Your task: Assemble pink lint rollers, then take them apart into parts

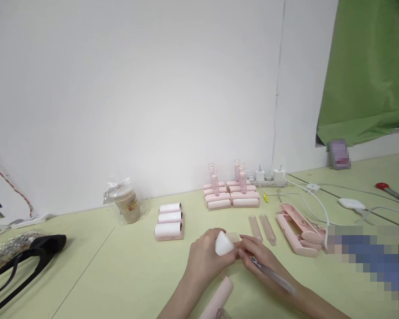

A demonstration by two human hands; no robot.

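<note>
My left hand [208, 254] is closed around a white paper roll [224, 244], held tilted above the table. A pale strip [233, 237] shows just beside the roll, near the fingertips. My right hand [257, 252] is closed on a slim pen-like tool with a clear handle [277, 279], its fingertips meeting the roll's lower right edge. What the tool's tip touches is hidden by the fingers. Below my hands lies a pink cylindrical part [219, 297]. Two pink translucent handles [268, 229] rest beyond my right hand.
Three white rolls in pink holders [169, 230] stand left of centre. Several pink lint rollers [232, 197] are by the wall. Pink casings [301, 235], white cables [321, 199] and red-handled scissors [390, 191] lie right. A bagged cup [128, 204] and black straps [36, 254] are left.
</note>
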